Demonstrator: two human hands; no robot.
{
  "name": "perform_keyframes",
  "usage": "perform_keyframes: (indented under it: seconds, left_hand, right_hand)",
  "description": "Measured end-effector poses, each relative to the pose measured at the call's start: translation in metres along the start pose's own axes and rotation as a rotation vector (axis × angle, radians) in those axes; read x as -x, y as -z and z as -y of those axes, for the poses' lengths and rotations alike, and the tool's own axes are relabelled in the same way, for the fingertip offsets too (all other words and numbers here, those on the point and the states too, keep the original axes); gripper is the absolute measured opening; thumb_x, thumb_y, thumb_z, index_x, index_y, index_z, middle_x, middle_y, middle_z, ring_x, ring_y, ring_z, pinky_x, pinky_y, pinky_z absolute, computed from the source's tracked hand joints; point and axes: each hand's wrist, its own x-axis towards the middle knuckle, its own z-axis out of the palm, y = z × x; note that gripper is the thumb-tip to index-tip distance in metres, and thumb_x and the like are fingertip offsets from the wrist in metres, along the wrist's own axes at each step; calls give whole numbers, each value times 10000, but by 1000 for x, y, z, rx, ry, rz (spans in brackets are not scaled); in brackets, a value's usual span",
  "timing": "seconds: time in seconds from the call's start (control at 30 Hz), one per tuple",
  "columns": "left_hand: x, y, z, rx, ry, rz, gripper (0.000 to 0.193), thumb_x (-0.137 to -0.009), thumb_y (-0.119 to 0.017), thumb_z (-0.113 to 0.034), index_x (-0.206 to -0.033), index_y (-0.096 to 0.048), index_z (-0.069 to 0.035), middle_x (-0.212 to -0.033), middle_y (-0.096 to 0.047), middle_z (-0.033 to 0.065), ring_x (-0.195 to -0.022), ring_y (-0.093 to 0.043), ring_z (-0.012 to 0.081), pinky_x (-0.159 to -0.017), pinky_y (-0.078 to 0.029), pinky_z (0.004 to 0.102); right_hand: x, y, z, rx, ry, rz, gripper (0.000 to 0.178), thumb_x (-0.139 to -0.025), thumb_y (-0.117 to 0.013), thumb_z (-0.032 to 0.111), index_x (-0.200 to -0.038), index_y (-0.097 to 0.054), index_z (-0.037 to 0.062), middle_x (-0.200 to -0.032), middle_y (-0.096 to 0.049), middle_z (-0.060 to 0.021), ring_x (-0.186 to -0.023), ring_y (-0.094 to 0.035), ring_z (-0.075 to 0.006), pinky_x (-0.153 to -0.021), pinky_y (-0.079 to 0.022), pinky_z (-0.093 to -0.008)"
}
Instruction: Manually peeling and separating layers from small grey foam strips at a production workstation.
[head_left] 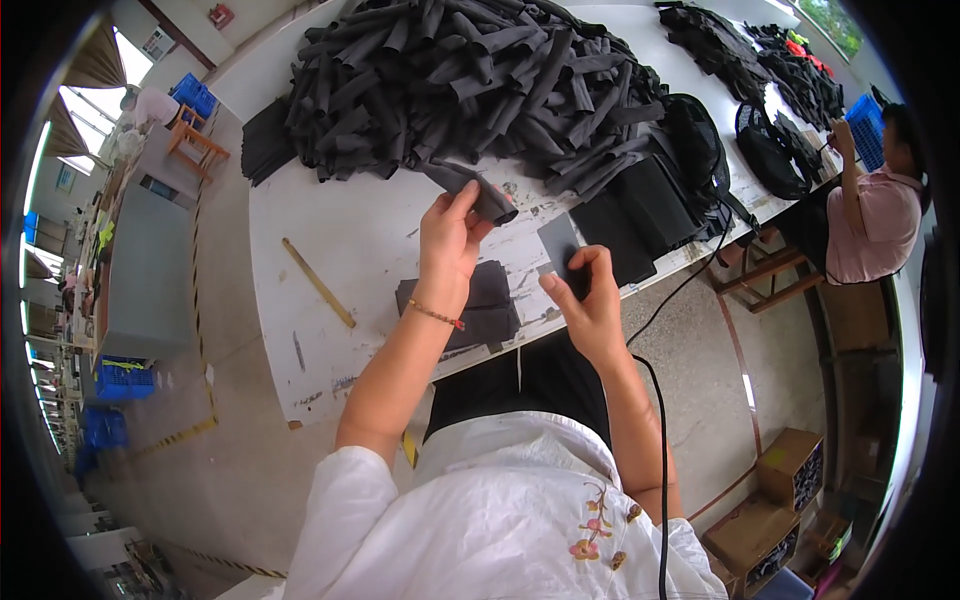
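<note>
My left hand (452,232) pinches a curled dark grey fabric piece (492,204) above the white table (370,235). In my right hand (594,305) is a thin flat grey card (558,240), gripped between thumb and fingers. Below my hands, by the table's near edge, lies a stack of dark fabric pieces (478,312), partly hidden by my left forearm. A large heap of rolled dark fabric pieces (450,90) fills the far side. Flat black pieces (655,205) are stacked to the right of my right hand.
A yellow strip like a ruler (318,282) lies on the table's left. Black mesh bags (770,150) stand at the right. A black cable (655,385) hangs past my right arm. A seated person (875,215) works at the far right. Cardboard boxes (755,535) sit on the floor.
</note>
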Motion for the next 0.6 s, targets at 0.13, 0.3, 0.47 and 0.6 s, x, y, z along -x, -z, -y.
perform_keyframes:
  seconds: [0.13,0.3,0.47,0.6]
  left_hand:
    - [10,-9,-1,-12,62,-19,280,-919,-656,-143,-1104,-542,34,-1020,-679,164,-924,-695,262,-725,-606,274]
    - [16,-10,3,-2,99,2,289,-899,-687,-174,-1069,-575,31,-1021,-680,156,-905,-693,248,-756,-600,297]
    - [22,-11,11,-26,212,13,280,-855,-747,-201,-1011,-621,-5,-909,-688,126,-777,-664,188,-711,-558,335]
    - [26,-9,22,99,183,-41,181,-855,-741,-142,-906,-630,-7,-846,-677,97,-767,-672,208,-700,-578,341]
  right_hand:
    - [-4,-5,-4,284,355,-15,310,-839,-721,112,-1029,-491,27,-927,-550,-146,-838,-525,-307,-737,-454,-358]
    - [0,1,15,317,291,-59,381,-831,-710,83,-1166,-543,17,-980,-574,-166,-911,-549,-356,-784,-453,-417]
    - [6,-18,20,125,205,159,476,-854,-705,122,-1279,-527,4,-986,-577,-173,-875,-555,-347,-792,-460,-388]
    - [7,-35,1,-259,-76,54,419,-929,-656,132,-1297,-525,-17,-1124,-617,-80,-995,-569,-131,-876,-458,-266]
